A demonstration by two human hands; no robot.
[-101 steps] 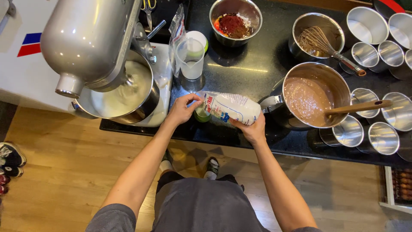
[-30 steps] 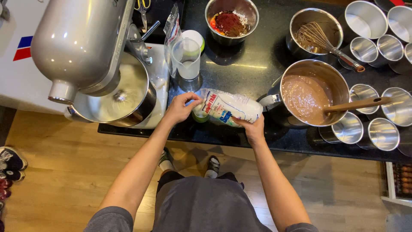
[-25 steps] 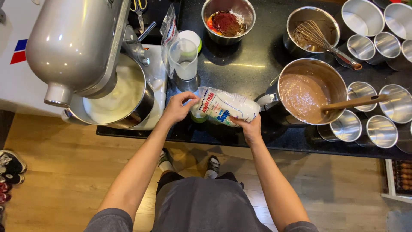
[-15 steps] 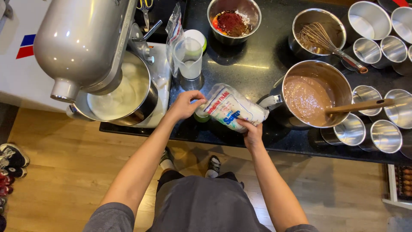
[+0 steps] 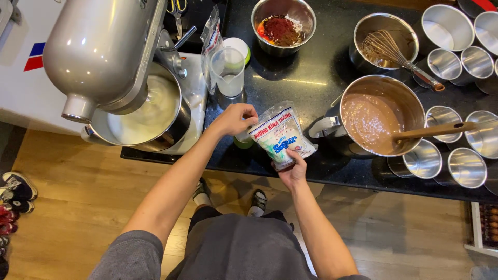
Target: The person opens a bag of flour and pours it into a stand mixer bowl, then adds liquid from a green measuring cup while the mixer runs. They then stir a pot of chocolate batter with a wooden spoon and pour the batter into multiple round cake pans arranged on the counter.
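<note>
Sugar bag (image 5: 281, 138) – clear plastic, white and blue print, held up over the front edge of the black counter (image 5: 311, 78), tilted with its top toward the left. Right hand (image 5: 293, 168) grips the bottom of the bag from below, fingers curled tight on it. Left hand (image 5: 234, 119) is at the bag's top left corner, fingers pinched narrow; what they pinch is hard to tell. A small green-and-white cup (image 5: 243, 141) sits just under that hand, mostly hidden.

Just left: grey stand mixer (image 5: 104, 52) with its head down over a steel bowl (image 5: 148, 116) of white foam. Behind the hands, a clear measuring jug (image 5: 228, 70), another clear bag (image 5: 210, 36) upright beside it, scissors (image 5: 177, 10) further back.

Right of the bag – big steel pot (image 5: 378, 122) of brown batter, wooden spoon (image 5: 433, 130) resting in it. Behind it a steel bowl with a whisk (image 5: 394, 49), and a smaller bowl of red and brown powder (image 5: 282, 23). Empty round metal moulds (image 5: 464, 166) cluster along the right side.

Below: wooden floor (image 5: 78, 207), shoes (image 5: 15, 192) at the left edge, the person's own feet under the counter.
</note>
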